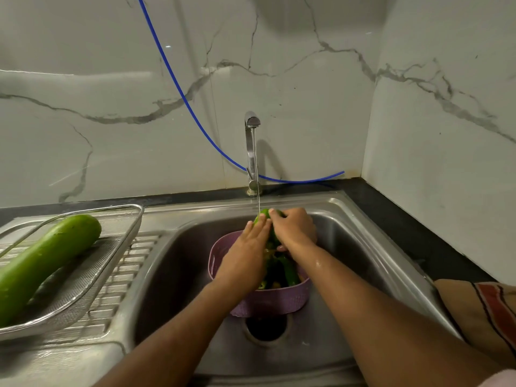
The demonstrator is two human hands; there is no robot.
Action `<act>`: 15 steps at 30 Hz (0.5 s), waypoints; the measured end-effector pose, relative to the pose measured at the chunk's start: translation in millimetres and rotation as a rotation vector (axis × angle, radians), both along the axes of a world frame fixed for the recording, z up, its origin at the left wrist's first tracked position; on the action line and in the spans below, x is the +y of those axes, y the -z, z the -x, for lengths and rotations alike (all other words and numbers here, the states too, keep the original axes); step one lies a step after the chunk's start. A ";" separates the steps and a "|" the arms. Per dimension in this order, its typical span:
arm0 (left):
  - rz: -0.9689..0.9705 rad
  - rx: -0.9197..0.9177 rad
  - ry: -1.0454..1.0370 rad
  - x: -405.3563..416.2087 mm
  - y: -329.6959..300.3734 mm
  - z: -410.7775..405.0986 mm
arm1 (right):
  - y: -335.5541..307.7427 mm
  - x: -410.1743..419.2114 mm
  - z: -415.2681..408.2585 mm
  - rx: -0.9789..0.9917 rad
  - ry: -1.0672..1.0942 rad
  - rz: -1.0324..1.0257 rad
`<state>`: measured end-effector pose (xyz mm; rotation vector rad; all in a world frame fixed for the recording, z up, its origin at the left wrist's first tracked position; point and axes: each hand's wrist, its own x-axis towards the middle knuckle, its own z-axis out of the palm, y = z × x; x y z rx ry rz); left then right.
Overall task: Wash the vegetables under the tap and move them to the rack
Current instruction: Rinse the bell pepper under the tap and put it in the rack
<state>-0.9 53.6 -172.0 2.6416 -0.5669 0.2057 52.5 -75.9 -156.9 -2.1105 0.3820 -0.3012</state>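
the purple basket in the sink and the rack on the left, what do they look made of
The purple basket looks like moulded plastic: matt, opaque, its wall dotted with small holes. The rack looks like metal, probably stainless steel: a shiny wire rim around fine silvery mesh.

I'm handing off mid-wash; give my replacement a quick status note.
Left hand: fingers straight, pressed on the green vegetable under the running tap.
Right hand: grips the same vegetable.
Done: a long gourd lies in the rack.
Left: finish this one, rack it, then wash the vegetables in the purple basket in the sink.
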 end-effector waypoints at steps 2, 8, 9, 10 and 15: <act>0.052 -0.039 -0.015 -9.6 -1.2 -0.2 | 0.3 -4.6 -1.5 -0.030 0.024 -0.008; 0.082 -0.033 -0.090 2.6 -7.5 -10.4 | 2.7 14.2 7.5 -0.068 -0.153 0.125; 0.105 -0.017 -0.099 5.9 -8.2 -11.8 | 4.3 16.5 7.8 -0.070 -0.168 0.128; 0.142 0.004 -0.115 8.2 -9.3 -13.1 | 4.6 17.5 7.9 -0.068 -0.180 0.132; 0.614 0.209 -0.245 13.1 -16.6 -17.7 | 0.1 6.5 13.6 -0.092 -0.223 0.218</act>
